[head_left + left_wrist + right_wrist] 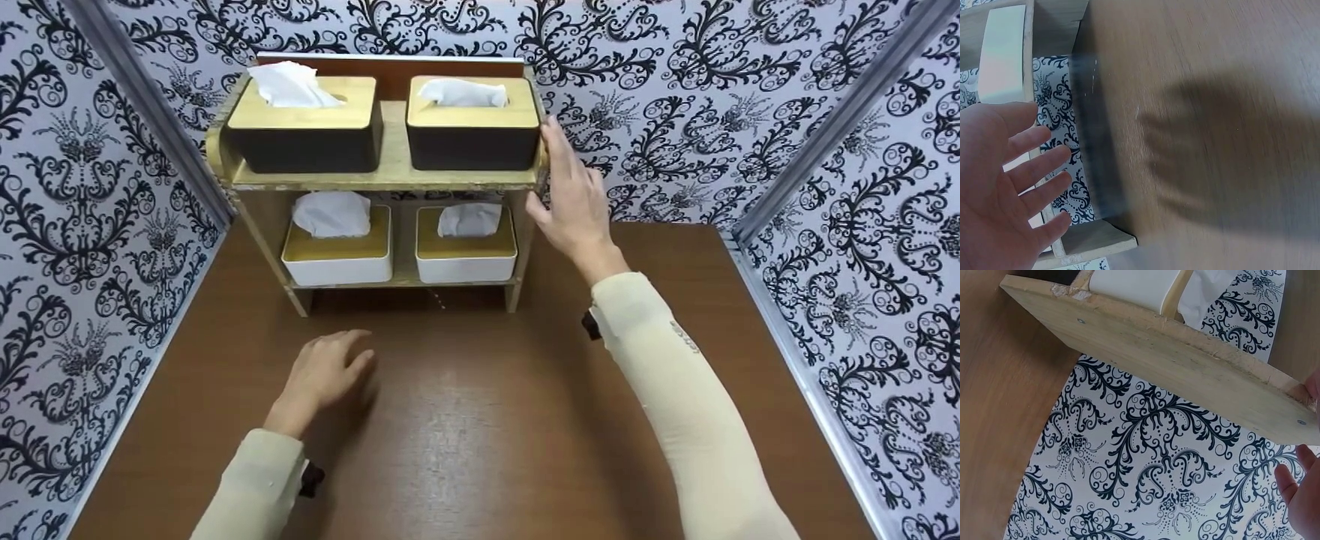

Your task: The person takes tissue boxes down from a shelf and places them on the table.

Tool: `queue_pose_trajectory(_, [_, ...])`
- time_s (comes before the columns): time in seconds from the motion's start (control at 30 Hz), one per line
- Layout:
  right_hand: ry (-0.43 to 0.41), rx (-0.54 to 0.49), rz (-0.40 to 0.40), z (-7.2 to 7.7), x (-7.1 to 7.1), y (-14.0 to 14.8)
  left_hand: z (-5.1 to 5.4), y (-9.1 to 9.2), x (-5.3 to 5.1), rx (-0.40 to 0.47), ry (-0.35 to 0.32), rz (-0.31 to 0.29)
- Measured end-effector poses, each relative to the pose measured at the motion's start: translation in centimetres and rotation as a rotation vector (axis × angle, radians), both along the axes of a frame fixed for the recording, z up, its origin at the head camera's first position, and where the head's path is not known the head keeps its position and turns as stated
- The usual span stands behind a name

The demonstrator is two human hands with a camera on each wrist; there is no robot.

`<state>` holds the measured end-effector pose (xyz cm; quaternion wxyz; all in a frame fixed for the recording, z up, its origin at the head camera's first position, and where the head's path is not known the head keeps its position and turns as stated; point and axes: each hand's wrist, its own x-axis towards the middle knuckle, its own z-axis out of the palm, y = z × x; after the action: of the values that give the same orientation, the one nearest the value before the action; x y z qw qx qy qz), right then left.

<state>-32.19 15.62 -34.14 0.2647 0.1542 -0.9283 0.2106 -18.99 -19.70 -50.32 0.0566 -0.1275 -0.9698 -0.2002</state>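
Note:
A small two-tier wooden shelf [360, 180] stands against the back wall. On its top tier are two black tissue boxes with wooden lids, the left box [307, 150] and the right box [472, 148]. Two white tissue boxes, one left [337, 270] and one right [465, 268], sit on the lower tier. My right hand [576, 199] touches the shelf's upper right side, fingers extended along it and thumb near the front edge. My left hand [321, 375] hovers over the tabletop before the shelf, holding nothing; its fingers are spread in the left wrist view.
Brown wood-grain tabletop [450, 420] spreads in front of the shelf and to its right. Patterned walls [660, 112] enclose the back and both sides, with metal strips [787, 322] along edges. White tissues stick out of all the boxes.

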Motion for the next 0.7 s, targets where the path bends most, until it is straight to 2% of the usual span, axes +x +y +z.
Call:
queue_pose_trajectory(0.23, [-0.027,-0.009,-0.016,0.0,0.2,0.0,0.3,-0.2,0.2,0.01,0.025,-0.004])
queue_pose_trajectory(0.4, [-0.022,-0.005,-0.026,0.1,0.2,0.2,1.2,-0.5,0.0,0.022,0.047,0.003])
queue_pose_trajectory(0.5, [-0.034,0.019,-0.037,0.2,0.3,0.2,2.4,-1.1,-0.2,0.023,0.085,0.007])
queue_pose_trajectory(0.7, [-0.076,0.123,-0.049,1.3,1.0,0.1,5.3,-2.8,-0.7,0.031,0.166,0.028])
